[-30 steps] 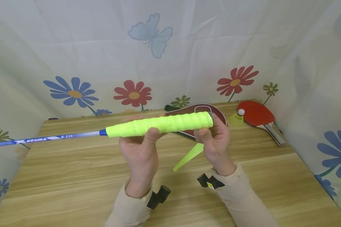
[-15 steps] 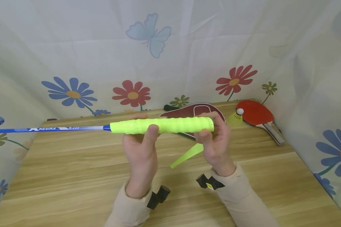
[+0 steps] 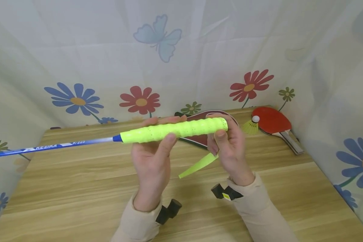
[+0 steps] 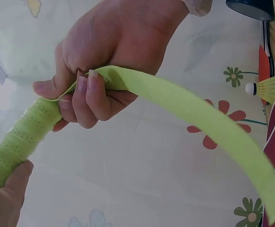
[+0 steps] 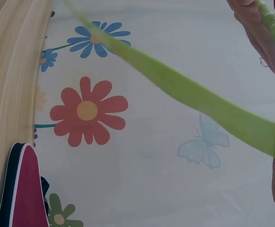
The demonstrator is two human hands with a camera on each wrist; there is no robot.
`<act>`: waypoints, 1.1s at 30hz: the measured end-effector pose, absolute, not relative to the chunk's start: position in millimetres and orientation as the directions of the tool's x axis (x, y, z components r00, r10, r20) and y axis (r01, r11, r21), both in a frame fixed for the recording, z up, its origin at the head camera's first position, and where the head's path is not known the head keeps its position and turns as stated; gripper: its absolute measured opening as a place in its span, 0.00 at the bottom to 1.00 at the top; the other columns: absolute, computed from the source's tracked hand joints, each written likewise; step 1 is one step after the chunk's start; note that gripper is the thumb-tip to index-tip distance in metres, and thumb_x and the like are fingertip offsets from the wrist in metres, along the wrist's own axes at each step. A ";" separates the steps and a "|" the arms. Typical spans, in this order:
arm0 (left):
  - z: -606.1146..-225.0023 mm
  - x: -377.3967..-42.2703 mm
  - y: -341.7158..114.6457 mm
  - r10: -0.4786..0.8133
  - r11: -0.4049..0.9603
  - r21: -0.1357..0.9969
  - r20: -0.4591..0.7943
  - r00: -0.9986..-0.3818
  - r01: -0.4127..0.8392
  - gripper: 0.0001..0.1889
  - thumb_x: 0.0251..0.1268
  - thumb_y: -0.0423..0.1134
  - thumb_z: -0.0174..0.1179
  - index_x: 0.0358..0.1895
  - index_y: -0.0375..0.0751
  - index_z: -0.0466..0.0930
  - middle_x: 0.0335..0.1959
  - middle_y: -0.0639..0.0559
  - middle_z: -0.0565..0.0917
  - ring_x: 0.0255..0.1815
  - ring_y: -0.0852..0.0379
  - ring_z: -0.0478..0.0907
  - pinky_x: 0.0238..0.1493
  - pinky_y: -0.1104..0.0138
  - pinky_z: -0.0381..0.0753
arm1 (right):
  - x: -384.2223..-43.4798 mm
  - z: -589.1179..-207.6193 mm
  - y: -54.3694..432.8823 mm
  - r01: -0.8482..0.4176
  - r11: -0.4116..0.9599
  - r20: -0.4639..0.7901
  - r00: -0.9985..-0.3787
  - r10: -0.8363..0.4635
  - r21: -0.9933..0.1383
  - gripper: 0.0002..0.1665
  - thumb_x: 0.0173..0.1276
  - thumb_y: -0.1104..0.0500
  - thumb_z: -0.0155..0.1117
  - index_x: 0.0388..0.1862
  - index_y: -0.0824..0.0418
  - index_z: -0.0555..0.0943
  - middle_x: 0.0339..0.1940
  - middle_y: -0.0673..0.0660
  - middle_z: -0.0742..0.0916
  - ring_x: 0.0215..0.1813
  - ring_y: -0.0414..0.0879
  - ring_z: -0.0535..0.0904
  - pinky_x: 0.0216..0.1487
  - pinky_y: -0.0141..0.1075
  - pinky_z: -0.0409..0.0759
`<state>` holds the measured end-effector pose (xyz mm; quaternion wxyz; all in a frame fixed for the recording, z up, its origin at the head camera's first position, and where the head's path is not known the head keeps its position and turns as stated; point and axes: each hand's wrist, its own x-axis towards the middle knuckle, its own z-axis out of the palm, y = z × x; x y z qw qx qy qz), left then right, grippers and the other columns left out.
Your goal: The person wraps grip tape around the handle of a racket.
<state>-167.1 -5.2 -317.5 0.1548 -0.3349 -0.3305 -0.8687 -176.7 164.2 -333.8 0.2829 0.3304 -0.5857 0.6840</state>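
Note:
A badminton racket's blue shaft (image 3: 63, 144) runs off the left edge of the head view; its head is out of sight. Neon yellow-green perforated overgrip tape (image 3: 175, 130) wraps its handle in ridged, overlapping turns. My left hand (image 3: 151, 164) grips the wrapped handle from below, thumb along the near side. At the butt end, my right hand (image 3: 233, 153) has its thumb by the handle, and its curled fingers hold the tape. A loose tail of the tape (image 4: 199, 111) hangs from those fingers and arcs away in the left wrist view.
Behind the hands, a dark red racket cover (image 3: 196, 136) lies on the wooden table (image 3: 78, 188). To its right are a yellow shuttlecock (image 3: 251, 126) and a red table tennis paddle (image 3: 272, 121). A flower-printed curtain (image 3: 109, 60) encloses the back and sides.
The racket swung level, bringing part of its head into view, then tilted again with the shaft lower at left. The handle shifted slightly right, and the tape's loose tail moved left.

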 end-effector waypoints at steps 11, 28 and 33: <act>-317.1 -165.0 -7.1 -0.095 -0.732 0.480 0.632 -0.769 0.484 0.15 0.66 0.22 0.56 0.53 0.36 0.71 0.48 0.32 0.81 0.50 0.32 0.80 0.50 0.44 0.79 | -173.8 -333.9 166.3 -0.775 -0.157 0.787 -0.617 -0.027 -0.613 0.29 0.68 0.49 0.60 0.54 0.74 0.75 0.20 0.55 0.75 0.15 0.41 0.68 0.06 0.29 0.65; -315.1 -160.2 -6.6 -0.191 -0.732 0.518 0.466 -0.864 0.442 0.17 0.54 0.32 0.72 0.40 0.33 0.72 0.35 0.41 0.86 0.39 0.47 0.86 0.37 0.50 0.86 | -174.7 -335.5 165.4 -0.768 -0.190 0.784 -0.620 -0.015 -0.611 0.17 0.69 0.51 0.62 0.45 0.64 0.81 0.17 0.54 0.73 0.16 0.41 0.64 0.13 0.30 0.60; -316.0 -160.7 -7.8 -0.181 -0.737 0.538 0.427 -0.886 0.409 0.15 0.57 0.32 0.70 0.41 0.31 0.73 0.34 0.42 0.86 0.37 0.48 0.86 0.35 0.51 0.87 | -173.8 -335.0 163.5 -0.755 -0.244 0.781 -0.625 -0.013 -0.608 0.16 0.67 0.53 0.66 0.47 0.64 0.81 0.16 0.53 0.72 0.14 0.41 0.62 0.12 0.30 0.58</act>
